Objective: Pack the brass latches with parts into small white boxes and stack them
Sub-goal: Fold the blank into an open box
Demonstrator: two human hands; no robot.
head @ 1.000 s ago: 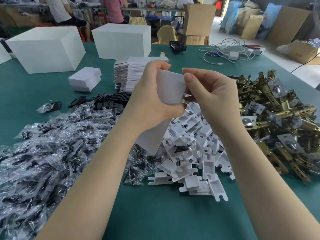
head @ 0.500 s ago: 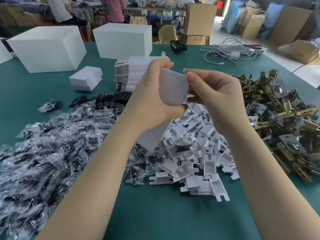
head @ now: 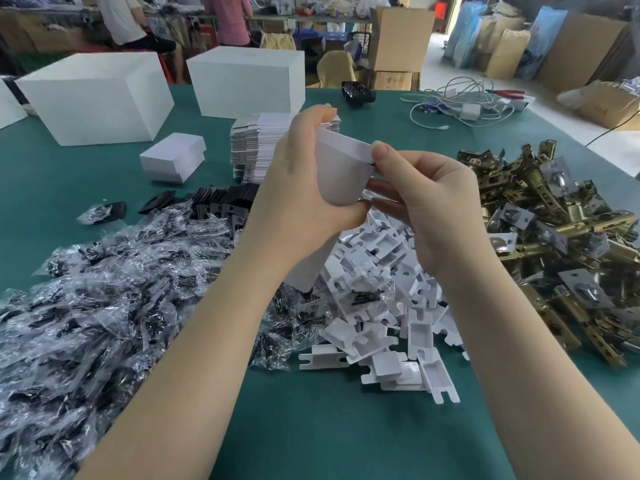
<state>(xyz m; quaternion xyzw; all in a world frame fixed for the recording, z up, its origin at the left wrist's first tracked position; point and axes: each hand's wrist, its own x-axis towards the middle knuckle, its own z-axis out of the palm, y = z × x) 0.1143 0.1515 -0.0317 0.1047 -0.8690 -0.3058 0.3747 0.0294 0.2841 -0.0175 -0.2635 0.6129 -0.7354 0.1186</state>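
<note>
Both hands meet above the middle of the worktop (head: 346, 438) around a small white box (head: 341, 174) of thin matte card. The left hand (head: 304, 188) wraps it from the left, fingers curled over the top edge and thumb pressed under the lower corner. The right hand (head: 426, 206) pinches the box's upper right flap between thumb and forefinger, its other fingers curled just beside the right wall.

Directly below the hands lies a heap of white plastic inserts (head: 384, 299), flat moulded pieces with notched tabs and shallow rectangular pockets. Touching that heap on the left is a wide spread of crinkled clear bags of dark screws (head: 104, 306), glossy and overlapping, reaching the left edge of view. Behind them sit black flat plates (head: 225, 202) stood on edge in a row. To the right, well apart from the bags, the brass latches (head: 547, 230) form a shiny tangled pile, some with silver plates in clear wrap.

Bare green felt-like surface shows along the near edge between the forearms and in a strip between the inserts and latches. Further back stand a stack of flat box blanks (head: 256, 143), one closed small box (head: 173, 157), and two large white cartons (head: 97, 95). White cables (head: 460, 105) lie near the far right edge.
</note>
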